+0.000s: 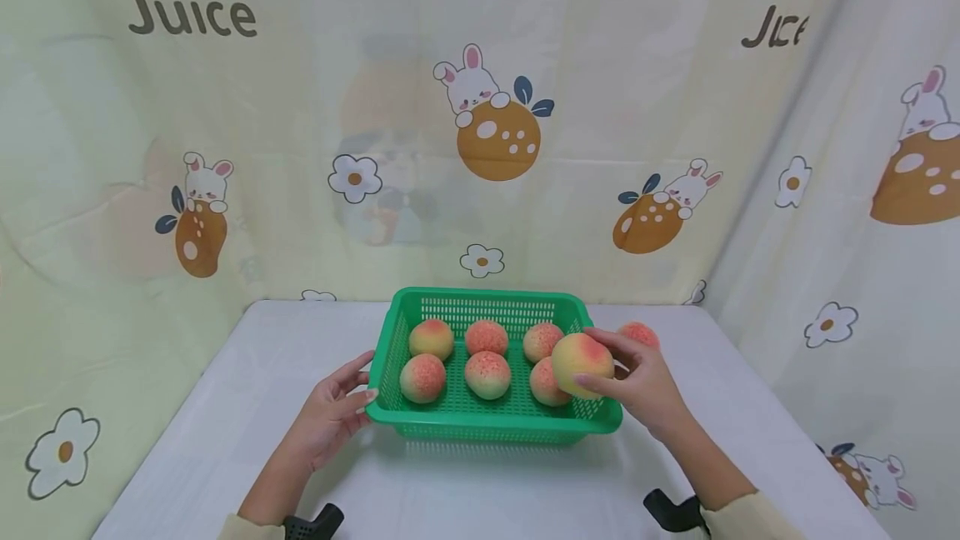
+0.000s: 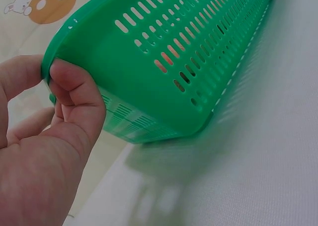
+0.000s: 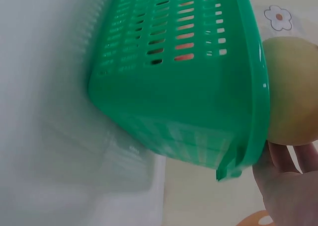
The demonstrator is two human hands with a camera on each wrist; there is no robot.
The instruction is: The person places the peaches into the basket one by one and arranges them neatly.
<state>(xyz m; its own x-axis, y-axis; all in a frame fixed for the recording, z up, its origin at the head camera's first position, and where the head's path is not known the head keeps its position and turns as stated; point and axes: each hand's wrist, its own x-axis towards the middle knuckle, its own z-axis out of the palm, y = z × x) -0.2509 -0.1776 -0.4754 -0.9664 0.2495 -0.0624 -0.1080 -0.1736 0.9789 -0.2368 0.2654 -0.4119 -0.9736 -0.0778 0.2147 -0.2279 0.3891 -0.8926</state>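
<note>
A green plastic basket (image 1: 495,433) with slotted walls stands on the table, several peaches inside it in two rows. At its left end my left hand (image 1: 335,411) pinches the rim, thumb on one side and fingers on the other; the left wrist view shows this hand (image 2: 59,121) close up. Over the right end of the basket, my right hand (image 1: 643,382) holds a yellow peach (image 1: 581,363) with a red blush. That peach (image 3: 292,92) appears beside the basket rim in the right wrist view. Behind the right hand a reddish peach (image 1: 639,333) lies outside the basket, partly hidden.
The basket rests on a white-covered table (image 1: 480,490). A printed curtain (image 1: 315,90) with rabbits, fruit and flowers hangs behind the table, and another printed curtain (image 1: 847,257) hangs along its right side.
</note>
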